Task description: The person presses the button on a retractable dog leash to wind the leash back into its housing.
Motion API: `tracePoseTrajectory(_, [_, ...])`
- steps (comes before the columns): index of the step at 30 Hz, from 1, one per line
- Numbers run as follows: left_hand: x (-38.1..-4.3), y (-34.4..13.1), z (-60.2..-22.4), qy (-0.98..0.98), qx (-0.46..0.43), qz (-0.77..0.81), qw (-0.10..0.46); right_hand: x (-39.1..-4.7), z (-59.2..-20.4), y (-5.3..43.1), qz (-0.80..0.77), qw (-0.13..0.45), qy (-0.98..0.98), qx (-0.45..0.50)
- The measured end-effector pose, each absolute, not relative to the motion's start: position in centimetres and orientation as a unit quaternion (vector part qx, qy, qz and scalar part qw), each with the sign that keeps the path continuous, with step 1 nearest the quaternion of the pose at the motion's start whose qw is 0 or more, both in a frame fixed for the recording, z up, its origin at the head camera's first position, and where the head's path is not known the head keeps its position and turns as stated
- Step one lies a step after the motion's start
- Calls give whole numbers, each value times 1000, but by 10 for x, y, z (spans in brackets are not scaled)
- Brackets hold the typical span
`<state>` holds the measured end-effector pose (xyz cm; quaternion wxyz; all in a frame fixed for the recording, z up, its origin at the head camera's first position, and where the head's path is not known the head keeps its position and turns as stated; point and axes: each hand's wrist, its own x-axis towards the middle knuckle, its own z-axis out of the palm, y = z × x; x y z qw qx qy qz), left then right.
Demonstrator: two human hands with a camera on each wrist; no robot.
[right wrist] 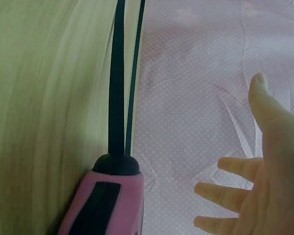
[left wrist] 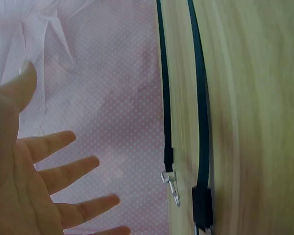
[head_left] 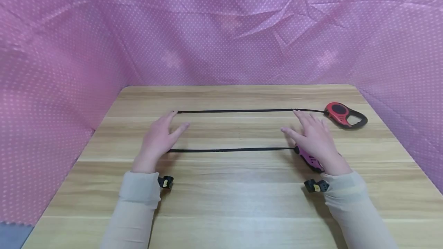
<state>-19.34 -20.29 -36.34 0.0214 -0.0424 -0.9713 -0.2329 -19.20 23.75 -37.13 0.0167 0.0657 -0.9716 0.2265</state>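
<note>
Two retractable dog leashes lie on the table, their black straps drawn out to the left. The red leash [head_left: 337,112] is at the far right, its strap [head_left: 238,110] running along the back. Nearer, the purple leash [head_left: 309,159] is partly covered by my right hand [head_left: 316,139], which hovers above it with fingers spread. My left hand [head_left: 155,139], fingers apart and holding nothing, is over the left end of the nearer strap [head_left: 228,150]. In the left wrist view a metal clip [left wrist: 171,188] hangs from the far strap's end. The pink-looking handle [right wrist: 110,200] fills the lower right wrist view.
A wood-grain table [head_left: 235,206] carries both leashes. Pink dotted cloth [head_left: 221,41] surrounds it at the back and both sides. A small black camera mount [head_left: 166,182] sits at the left wrist, and another mount [head_left: 316,186] at the right.
</note>
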Motion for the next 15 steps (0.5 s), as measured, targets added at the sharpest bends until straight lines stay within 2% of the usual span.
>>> tracePoseTrajectory(6, [-193,-217,-361,-965,-33,-261,4,-190,-370,243,242,14,-967,73])
tracePoseTrajectory(15, [-190,-234,-359,-962,-18,-270,-37,-186,-365,259,236,-29,-968,75])
